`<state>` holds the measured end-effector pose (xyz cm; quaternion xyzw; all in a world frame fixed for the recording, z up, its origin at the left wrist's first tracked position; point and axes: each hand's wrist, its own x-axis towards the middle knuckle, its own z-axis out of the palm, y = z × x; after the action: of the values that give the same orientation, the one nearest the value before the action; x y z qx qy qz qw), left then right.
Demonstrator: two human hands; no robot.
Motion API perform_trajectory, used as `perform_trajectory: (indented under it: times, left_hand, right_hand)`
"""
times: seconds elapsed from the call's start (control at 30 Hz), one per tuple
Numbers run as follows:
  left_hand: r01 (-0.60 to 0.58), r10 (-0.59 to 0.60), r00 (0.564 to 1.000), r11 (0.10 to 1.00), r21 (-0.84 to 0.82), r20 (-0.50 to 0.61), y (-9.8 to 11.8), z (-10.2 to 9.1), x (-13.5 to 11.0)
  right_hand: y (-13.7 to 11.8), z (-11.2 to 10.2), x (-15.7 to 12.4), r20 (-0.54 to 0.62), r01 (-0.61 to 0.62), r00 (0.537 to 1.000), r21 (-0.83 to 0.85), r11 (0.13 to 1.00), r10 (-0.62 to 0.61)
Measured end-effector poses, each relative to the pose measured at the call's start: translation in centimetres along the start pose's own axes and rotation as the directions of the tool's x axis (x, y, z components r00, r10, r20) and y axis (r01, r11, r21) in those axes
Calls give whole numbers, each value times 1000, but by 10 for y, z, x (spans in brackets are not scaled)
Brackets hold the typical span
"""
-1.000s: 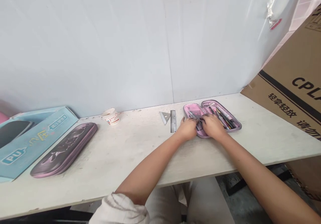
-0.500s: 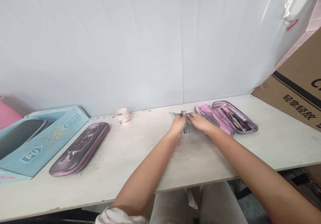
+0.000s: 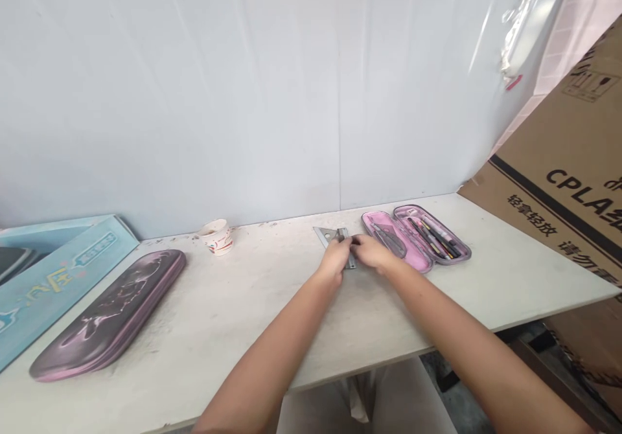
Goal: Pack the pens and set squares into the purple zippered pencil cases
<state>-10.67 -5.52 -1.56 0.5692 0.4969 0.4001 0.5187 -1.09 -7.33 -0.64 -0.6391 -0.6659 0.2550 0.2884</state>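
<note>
A wide gap runs left from the left hand (image 3: 335, 259) to the cup (image 3: 216, 236); on the right, the open pencil case (image 3: 415, 239) sits just beside the right hand (image 3: 372, 252), with the box (image 3: 558, 162) further right and the wall (image 3: 243, 97) behind

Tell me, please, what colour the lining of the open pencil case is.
The lining of the open pencil case is pink; it shows best in the head view.

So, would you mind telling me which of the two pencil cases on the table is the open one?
The pink-lined pencil case beside the right hand is open, showing pens; the dark purple one further left is closed.
</note>
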Motion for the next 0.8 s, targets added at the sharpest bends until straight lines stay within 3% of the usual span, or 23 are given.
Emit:
perform_trajectory:
  times: [0.13,0.27,0.43,0.63,0.8]
  left_hand:
    - [-11,10,999,1000,-13,-54,5,13,-5]
    - [-119,122,987,992,37,-108,21,33,-11]
    - [-225,224,974,971,79,24,37,68,-18]
    - [-225,204,973,943,247,107,32,89,-11]
    - [-356,323,935,856,375,150,30,73,-2]
  right_hand:
    - [3,1,-5,-92,77,992,-48,996,-81]
    - [14,-18,-11,-239,131,960,-71,989,-144]
    - [42,-49,-18,-405,140,894,-154,978,-191]
    - [71,-66,-22,-226,88,958,-343,935,-174]
    - [78,-72,-21,-171,91,971,-373,923,-165]
